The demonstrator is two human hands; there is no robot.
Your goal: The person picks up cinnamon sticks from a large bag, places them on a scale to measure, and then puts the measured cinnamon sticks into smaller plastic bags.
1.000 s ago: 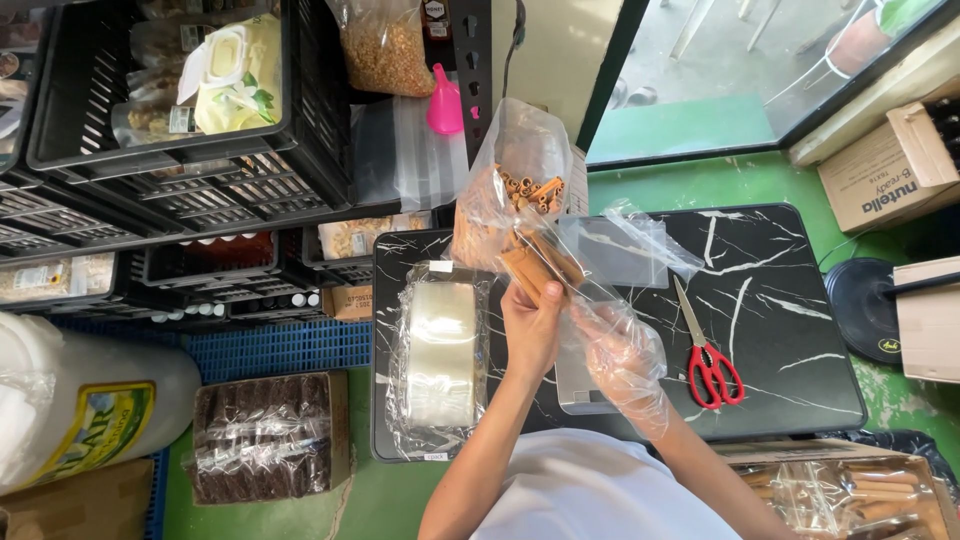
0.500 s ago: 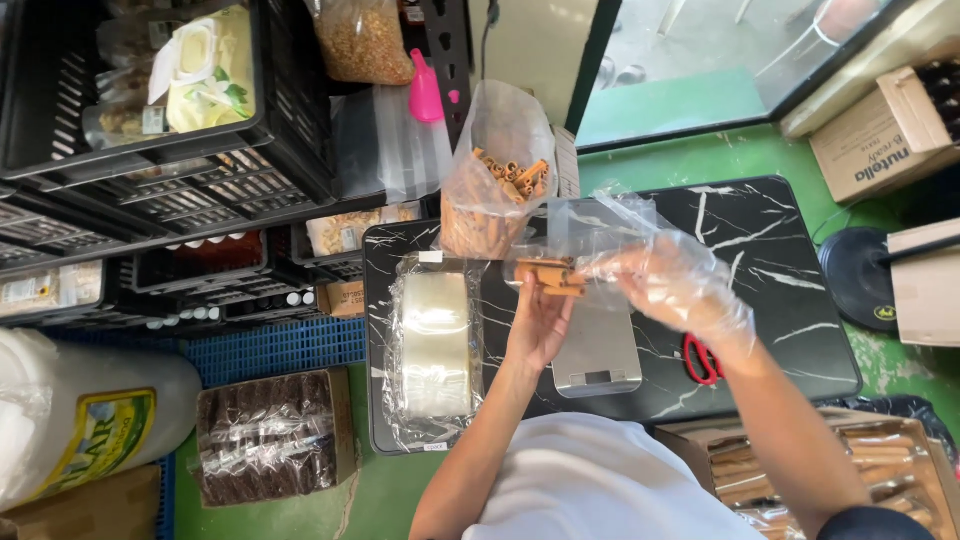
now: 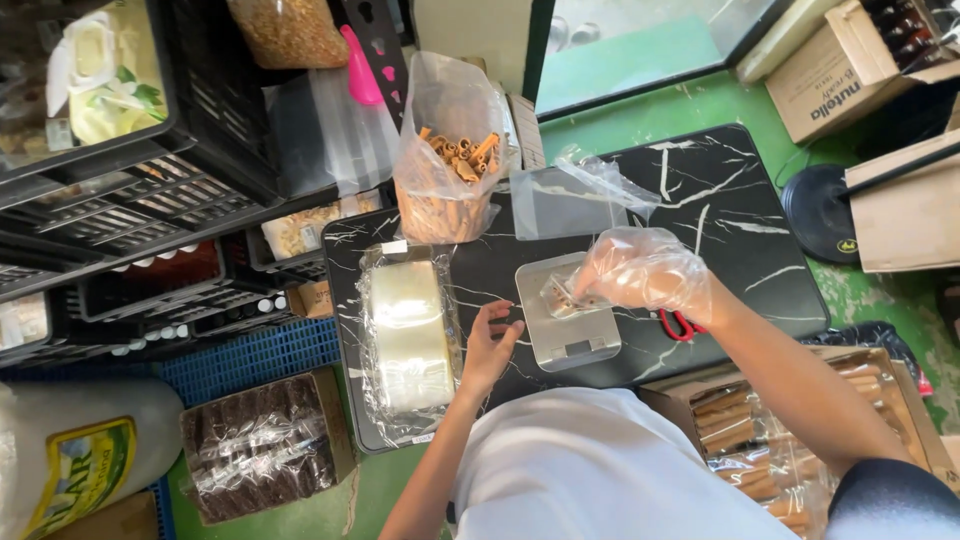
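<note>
— While the right hand (image 3: 640, 272), in a clear plastic glove, closes its fingers on a few brown cinnamon sticks (image 3: 562, 293) over the small silver scale (image 3: 568, 325), where is the other?

— The bare left hand (image 3: 490, 345) rests open, fingers spread, on the black marbled bench (image 3: 740, 240), between the scale and a stack of clear flat bags (image 3: 408, 335).

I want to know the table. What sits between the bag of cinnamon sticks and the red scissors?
In the head view, the small silver scale sits there, with the gloved right hand over it.
</note>
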